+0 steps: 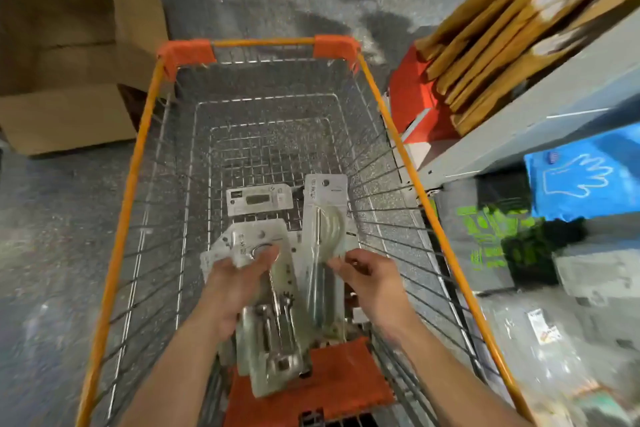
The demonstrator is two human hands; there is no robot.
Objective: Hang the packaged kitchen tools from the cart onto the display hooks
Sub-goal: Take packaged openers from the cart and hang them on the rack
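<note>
An orange-rimmed wire cart (138, 166) fills the middle of the view. Inside it, my left hand (235, 281) grips a stack of grey-carded packaged kitchen tools (273, 333) near their header cards, thumb on top. My right hand (367, 274) holds a long package with a whisk-like tool (323, 218) by its right edge, fingers curled around it. One more small grey card package (258, 199) lies flat on the cart's wire floor, beyond both hands. No display hooks are in view.
Cardboard boxes (79, 45) stand on the floor at the left. A grey shelf unit (540, 104) at the right carries wooden boards (502, 31), with blue glove packs (585, 173) and green-printed packs (498, 236) below. An orange child-seat flap (332, 381) sits at the cart's near end.
</note>
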